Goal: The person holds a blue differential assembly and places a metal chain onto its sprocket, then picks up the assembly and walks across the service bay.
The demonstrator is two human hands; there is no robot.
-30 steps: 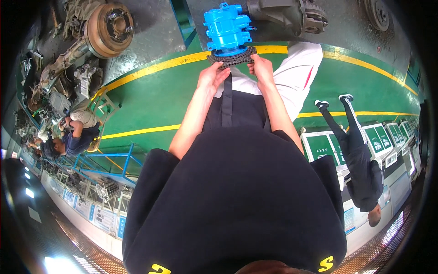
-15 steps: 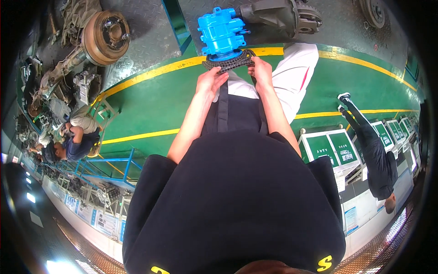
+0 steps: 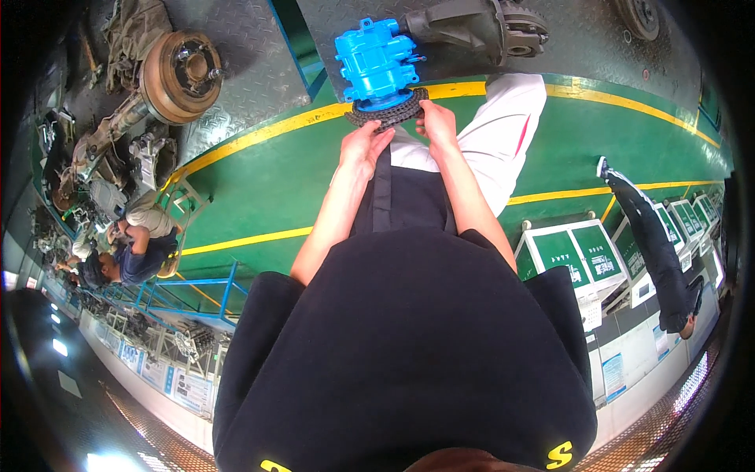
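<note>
A bright blue cast housing (image 3: 376, 61) with bolt lugs stands at the edge of the metal-topped bench ahead of me. Round its near end lies a dark, linked chain (image 3: 397, 115), bunched in layers. My left hand (image 3: 362, 148) pinches the chain's lower left side between thumb and fingers. On the other side my right hand (image 3: 436, 123) is closed on the chain's right end. Parts of the chain under my fingertips are hidden.
Beside the housing lies a dark metal axle casing (image 3: 472, 31) with a gear. A rusty brake drum (image 3: 179, 77) is on the left bench. One person (image 3: 141, 244) sits at left; another person (image 3: 653, 236) is at right, near green-topped cabinets (image 3: 578, 256).
The chain's right end has come in closer against the housing, and my right hand has moved slightly left with it. The person at right has moved further right.
</note>
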